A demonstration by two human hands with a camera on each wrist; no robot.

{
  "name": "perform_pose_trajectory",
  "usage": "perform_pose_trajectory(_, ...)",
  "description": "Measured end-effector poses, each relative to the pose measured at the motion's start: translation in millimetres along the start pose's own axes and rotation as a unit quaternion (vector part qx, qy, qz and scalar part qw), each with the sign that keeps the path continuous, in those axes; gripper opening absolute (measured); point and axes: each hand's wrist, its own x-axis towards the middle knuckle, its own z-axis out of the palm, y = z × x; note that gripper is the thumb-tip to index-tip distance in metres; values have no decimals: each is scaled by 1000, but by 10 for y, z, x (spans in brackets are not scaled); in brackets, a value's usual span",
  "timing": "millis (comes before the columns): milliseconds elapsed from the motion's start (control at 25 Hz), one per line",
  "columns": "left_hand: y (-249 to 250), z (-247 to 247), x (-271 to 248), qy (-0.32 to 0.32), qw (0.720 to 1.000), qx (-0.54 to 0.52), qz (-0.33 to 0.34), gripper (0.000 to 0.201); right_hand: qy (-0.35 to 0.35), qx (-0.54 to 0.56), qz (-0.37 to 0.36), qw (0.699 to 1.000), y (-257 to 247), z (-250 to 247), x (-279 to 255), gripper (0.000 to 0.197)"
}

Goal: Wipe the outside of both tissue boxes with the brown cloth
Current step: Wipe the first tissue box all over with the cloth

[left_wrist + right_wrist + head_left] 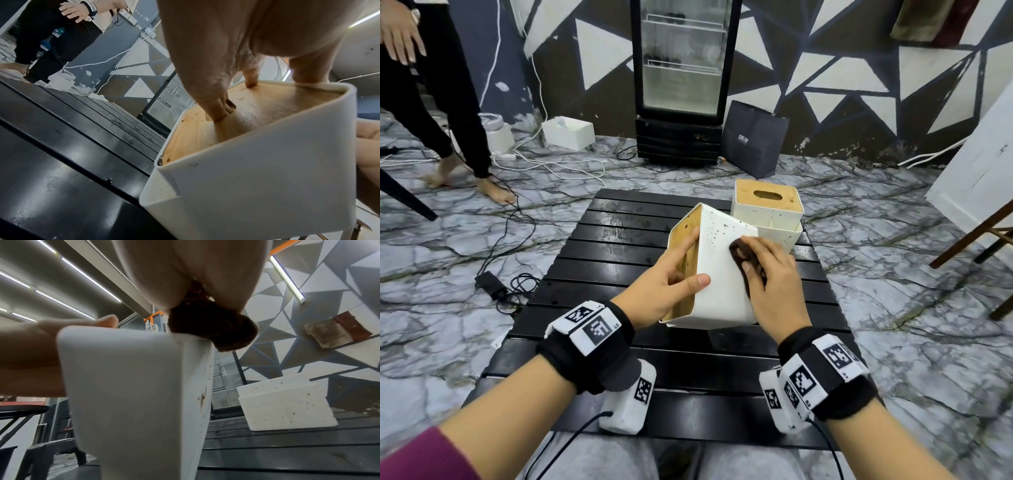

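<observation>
A white tissue box (719, 284) with a wooden lid is tipped on edge on the black slatted table (619, 240), lid facing left. My left hand (671, 277) grips it, thumb on the white side and fingers on the wooden lid (257, 113), with fingers hooked into the lid's slot. My right hand (767, 274) holds the bunched brown cloth (739, 253) pressed against the box's upper white side, near brown speckles. In the right wrist view the cloth (211, 327) sits at the box's top edge. A second white tissue box (767, 209) stands upright behind, also speckled (285, 405).
A black glass-door fridge (685, 78) and a dark paper bag (753, 137) stand beyond the table. Cables and a power adapter (493, 284) lie on the marble floor at left. Another person (431, 85) stands at far left. A white board (979, 164) leans at right.
</observation>
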Motion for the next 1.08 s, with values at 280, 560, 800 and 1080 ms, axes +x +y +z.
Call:
perform_pose_trajectory(280,19,16,45,-12,1000,-5,-6,76,-23,0,13,1000,50,-25,273,36)
perform_pose_trajectory(560,32,60,62,-9,1000,16,6,68,-15,-4,0,1000,24,-9,279,36)
perform_pose_trajectory(800,37,62,66,-8,1000,25,8,67,1,8,7,1000,15,-4,202,35)
perform_pose_trajectory(1080,82,58,99,-13,998,56,-1,70,-18,-3,-32,999,-29,20,345,34)
